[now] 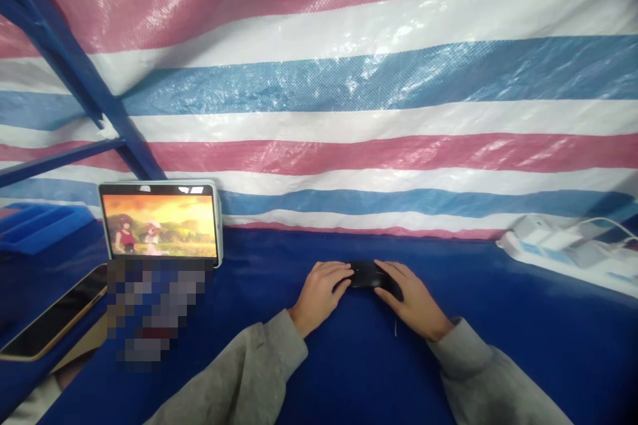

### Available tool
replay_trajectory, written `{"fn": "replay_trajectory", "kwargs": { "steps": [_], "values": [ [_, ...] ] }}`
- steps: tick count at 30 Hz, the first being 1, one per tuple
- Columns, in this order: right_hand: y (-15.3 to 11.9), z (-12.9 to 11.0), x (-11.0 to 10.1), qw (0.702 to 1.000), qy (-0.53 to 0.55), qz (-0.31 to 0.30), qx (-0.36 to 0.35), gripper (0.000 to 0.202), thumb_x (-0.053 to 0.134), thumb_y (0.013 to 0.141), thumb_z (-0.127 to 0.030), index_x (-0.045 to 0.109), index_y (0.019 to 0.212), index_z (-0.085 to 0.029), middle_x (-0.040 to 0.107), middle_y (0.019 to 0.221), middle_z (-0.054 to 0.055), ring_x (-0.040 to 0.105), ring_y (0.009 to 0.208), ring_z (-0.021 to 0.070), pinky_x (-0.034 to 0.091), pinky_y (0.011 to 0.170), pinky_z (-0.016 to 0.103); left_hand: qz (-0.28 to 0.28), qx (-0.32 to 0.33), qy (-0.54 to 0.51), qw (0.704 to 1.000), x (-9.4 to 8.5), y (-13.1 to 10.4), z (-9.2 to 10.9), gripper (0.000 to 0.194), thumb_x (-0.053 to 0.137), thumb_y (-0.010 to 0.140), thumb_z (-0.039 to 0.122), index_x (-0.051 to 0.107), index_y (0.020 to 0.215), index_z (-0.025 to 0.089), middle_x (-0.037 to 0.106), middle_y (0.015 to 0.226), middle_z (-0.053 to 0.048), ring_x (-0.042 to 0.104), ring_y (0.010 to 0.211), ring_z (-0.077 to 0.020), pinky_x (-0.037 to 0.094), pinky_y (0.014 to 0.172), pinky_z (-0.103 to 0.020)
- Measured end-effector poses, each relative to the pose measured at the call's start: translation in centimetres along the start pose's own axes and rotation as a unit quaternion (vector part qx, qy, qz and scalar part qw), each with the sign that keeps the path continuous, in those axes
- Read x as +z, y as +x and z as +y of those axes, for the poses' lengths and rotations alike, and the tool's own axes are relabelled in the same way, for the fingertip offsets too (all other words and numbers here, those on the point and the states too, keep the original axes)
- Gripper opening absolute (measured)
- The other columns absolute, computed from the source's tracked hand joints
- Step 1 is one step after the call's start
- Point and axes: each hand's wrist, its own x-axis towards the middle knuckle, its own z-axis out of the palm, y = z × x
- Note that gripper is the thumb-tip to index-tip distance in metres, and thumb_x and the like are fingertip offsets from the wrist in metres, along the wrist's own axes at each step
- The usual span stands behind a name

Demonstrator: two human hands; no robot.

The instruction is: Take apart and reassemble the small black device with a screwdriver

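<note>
A small black object (366, 275) with a smooth, shiny surface lies on the dark blue table surface (349, 372), between my two hands. My left hand (321, 292) grips its left end, with the thumb at the near side and the fingers over the far side. Around its right end are the thumb and fingers of my right hand (411, 299). Both fingertips and thumbs partly cover the object, so its exact kind is hard to tell. A short thin pale strand (395, 327) shows just below my right hand.
A tablet (162, 226) showing a cartoon stands at the left, with a phone (54, 312) lying beside it. Behind them is a blue tray (44, 226). A white power strip (573, 259) with plugs sits at the right. Striped sheeting (349, 86) hangs behind the table.
</note>
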Motion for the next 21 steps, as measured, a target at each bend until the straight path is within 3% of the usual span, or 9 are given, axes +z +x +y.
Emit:
{"fn": "replay_trajectory", "kwargs": {
  "steps": [6, 12, 21],
  "values": [
    [-0.47, 0.41, -0.03, 1.000, 0.006, 0.008, -0.004, 0.051, 0.052, 0.092, -0.046, 0.054, 0.136, -0.021, 0.062, 0.131, 0.013, 0.058, 0.124, 0.0276, 0.048, 0.108, 0.048, -0.018, 0.005, -0.018, 1.000, -0.15, 0.16, 0.36, 0.018, 0.060, 0.097, 0.019, 0.071, 0.111, 0.022, 0.074, 0.116, -0.004, 0.069, 0.109, -0.0209, 0.050, 0.097, -0.038],
    [-0.57, 0.20, -0.01, 1.000, 0.009, 0.007, 0.002, 0.050, 0.052, 0.092, -0.045, 0.055, 0.135, -0.020, 0.062, 0.131, 0.014, 0.059, 0.123, 0.0280, 0.047, 0.109, 0.049, -0.014, -0.024, -0.012, 1.000, 0.04, 0.35, 0.68, 0.017, 0.063, 0.094, 0.016, 0.071, 0.108, 0.022, 0.074, 0.113, -0.004, 0.070, 0.106, -0.0210, 0.050, 0.095, -0.039],
    [-0.48, -0.19, 0.30, 1.000, 0.012, 0.015, 0.002, 0.051, 0.051, 0.093, -0.045, 0.052, 0.137, -0.019, 0.061, 0.133, 0.014, 0.057, 0.126, 0.0277, 0.047, 0.109, 0.049, -0.002, -0.014, 0.021, 1.000, 0.10, 0.20, 0.97, 0.018, 0.059, 0.097, 0.021, 0.069, 0.112, 0.022, 0.073, 0.115, -0.004, 0.067, 0.109, -0.0218, 0.049, 0.095, -0.039]
  ]
}}
